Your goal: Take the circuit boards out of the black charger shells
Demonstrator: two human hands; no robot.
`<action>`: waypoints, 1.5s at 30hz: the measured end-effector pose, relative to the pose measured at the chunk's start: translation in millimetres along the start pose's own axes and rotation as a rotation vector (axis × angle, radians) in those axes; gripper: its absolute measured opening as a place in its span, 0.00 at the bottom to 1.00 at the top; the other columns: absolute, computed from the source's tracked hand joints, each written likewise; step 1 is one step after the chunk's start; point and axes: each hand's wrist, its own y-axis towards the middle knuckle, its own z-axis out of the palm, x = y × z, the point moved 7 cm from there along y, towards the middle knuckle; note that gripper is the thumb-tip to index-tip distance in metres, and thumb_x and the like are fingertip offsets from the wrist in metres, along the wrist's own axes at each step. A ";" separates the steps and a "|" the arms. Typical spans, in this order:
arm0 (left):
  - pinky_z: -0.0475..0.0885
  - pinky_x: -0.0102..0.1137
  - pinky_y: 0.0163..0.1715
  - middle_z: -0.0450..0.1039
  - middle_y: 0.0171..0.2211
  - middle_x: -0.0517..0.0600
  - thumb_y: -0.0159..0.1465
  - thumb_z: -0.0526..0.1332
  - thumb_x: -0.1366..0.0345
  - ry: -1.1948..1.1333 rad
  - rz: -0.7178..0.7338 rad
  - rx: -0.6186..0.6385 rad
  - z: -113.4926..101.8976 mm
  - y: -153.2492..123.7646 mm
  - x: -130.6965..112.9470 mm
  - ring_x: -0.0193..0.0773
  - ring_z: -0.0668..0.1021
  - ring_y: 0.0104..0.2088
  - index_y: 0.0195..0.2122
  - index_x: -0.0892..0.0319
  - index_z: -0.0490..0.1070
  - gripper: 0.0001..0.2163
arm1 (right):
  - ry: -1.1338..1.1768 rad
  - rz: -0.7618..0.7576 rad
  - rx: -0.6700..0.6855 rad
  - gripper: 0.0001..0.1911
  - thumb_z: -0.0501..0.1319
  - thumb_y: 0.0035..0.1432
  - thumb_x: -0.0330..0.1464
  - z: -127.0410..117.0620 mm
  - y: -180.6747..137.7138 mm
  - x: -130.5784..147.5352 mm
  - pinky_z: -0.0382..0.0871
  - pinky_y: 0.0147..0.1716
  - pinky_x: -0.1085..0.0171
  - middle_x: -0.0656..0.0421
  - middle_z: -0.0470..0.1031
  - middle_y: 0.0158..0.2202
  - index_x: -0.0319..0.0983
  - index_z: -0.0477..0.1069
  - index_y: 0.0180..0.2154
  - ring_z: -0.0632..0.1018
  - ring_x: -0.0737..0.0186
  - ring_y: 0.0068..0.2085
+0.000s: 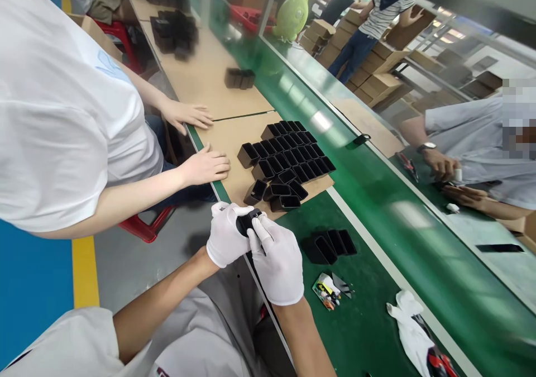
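Observation:
My left hand (228, 234) and my right hand (278, 259), both in white gloves, close around one small black plastic case (246, 221) above the table's near edge. The fingers cover much of it. Just beyond, rows of black open-topped cases (288, 153) stand packed together on a brown board (226, 134), with several looser ones at the near end. To the right of my right hand, a few more black cases (330, 246) sit on the green mat (368, 287). Nearer to me lies a small circuit board with components (328, 291).
At my left a co-worker in a white shirt rests both hands (205, 165) on the table edge. A green conveyor belt (377, 215) runs alongside, carrying a black piece (361, 139). Across it, another person's hands (456, 179) handle a small part. A white glove (410, 332) lies beside red-handled pliers (439, 363).

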 end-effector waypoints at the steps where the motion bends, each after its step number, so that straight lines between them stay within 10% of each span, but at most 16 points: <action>1: 0.74 0.46 0.48 0.84 0.36 0.49 0.60 0.70 0.65 0.004 -0.006 -0.003 -1.3 0.5 -2.2 0.44 0.82 0.34 0.48 0.55 0.75 0.14 | 0.005 0.000 -0.007 0.13 0.64 0.74 0.27 -2.8 0.5 -0.3 0.84 0.43 0.53 0.46 0.88 0.48 0.37 0.74 0.58 0.89 0.48 0.48; 24: 0.74 0.46 0.51 0.87 0.44 0.49 0.59 0.70 0.71 0.032 0.136 -0.039 -6.2 -4.4 -14.0 0.46 0.86 0.41 0.51 0.51 0.77 0.19 | 0.170 0.218 -0.159 0.31 0.69 0.70 0.24 3.4 -27.6 -11.7 0.88 0.51 0.52 0.47 0.83 0.62 0.47 0.70 0.69 0.87 0.50 0.55; 29: 0.75 0.46 0.49 0.87 0.39 0.50 0.58 0.69 0.71 0.043 0.135 0.017 1.3 -5.8 -1.3 0.45 0.86 0.37 0.44 0.53 0.78 0.13 | 0.233 0.262 -0.115 0.18 0.66 0.71 0.25 19.5 -33.1 -17.3 0.88 0.50 0.52 0.47 0.86 0.56 0.45 0.80 0.59 0.89 0.49 0.52; 39: 0.75 0.50 0.53 0.87 0.42 0.53 0.55 0.75 0.62 0.028 0.079 0.050 -2.3 -3.8 -1.0 0.50 0.86 0.42 0.56 0.55 0.74 0.27 | 0.657 0.773 -0.144 0.12 0.72 0.66 0.37 20.8 -39.6 -38.8 0.86 0.51 0.55 0.50 0.88 0.50 0.42 0.85 0.50 0.88 0.52 0.49; 45: 0.78 0.50 0.57 0.84 0.53 0.55 0.59 0.80 0.50 -0.217 0.034 0.064 -26.5 -3.4 -36.1 0.53 0.83 0.54 0.66 0.51 0.68 0.38 | 1.105 1.087 -0.195 0.26 0.54 0.78 0.50 5.3 -51.2 -34.1 0.89 0.45 0.55 0.47 0.87 0.51 0.39 0.81 0.55 0.89 0.52 0.51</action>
